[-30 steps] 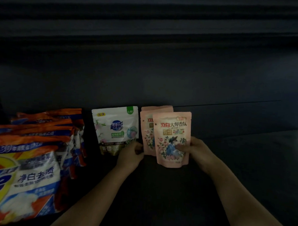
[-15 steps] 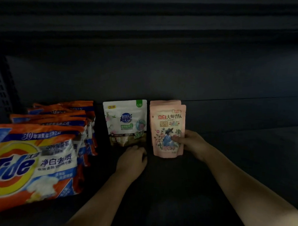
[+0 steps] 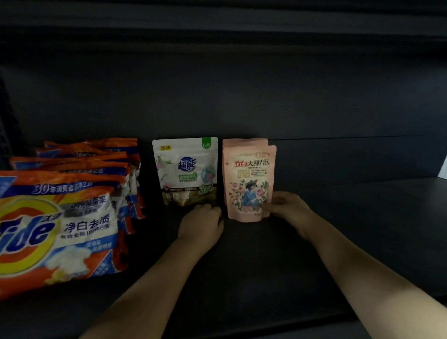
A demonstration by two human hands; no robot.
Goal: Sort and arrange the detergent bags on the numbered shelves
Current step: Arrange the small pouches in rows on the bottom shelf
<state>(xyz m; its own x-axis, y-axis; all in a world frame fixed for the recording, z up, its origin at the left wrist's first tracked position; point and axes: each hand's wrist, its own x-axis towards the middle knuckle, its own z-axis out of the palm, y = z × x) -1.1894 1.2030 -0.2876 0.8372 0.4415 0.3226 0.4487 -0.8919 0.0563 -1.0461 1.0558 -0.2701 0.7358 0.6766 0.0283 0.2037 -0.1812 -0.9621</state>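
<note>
Two pink Liby pouches [image 3: 250,180] stand mid-shelf [image 3: 342,238] near the back edge; right hand [image 3: 287,210] pinches the front one, left hand [image 3: 202,222] rests loose beside the white Chaoneng pouch [image 3: 186,170]. Step: aligning; next, release squarely.

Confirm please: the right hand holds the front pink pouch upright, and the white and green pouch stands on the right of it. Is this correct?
Not quite. In the head view the right hand does hold the front pink pouch upright, but the white and green pouch stands on the left of it, not the right.
</note>
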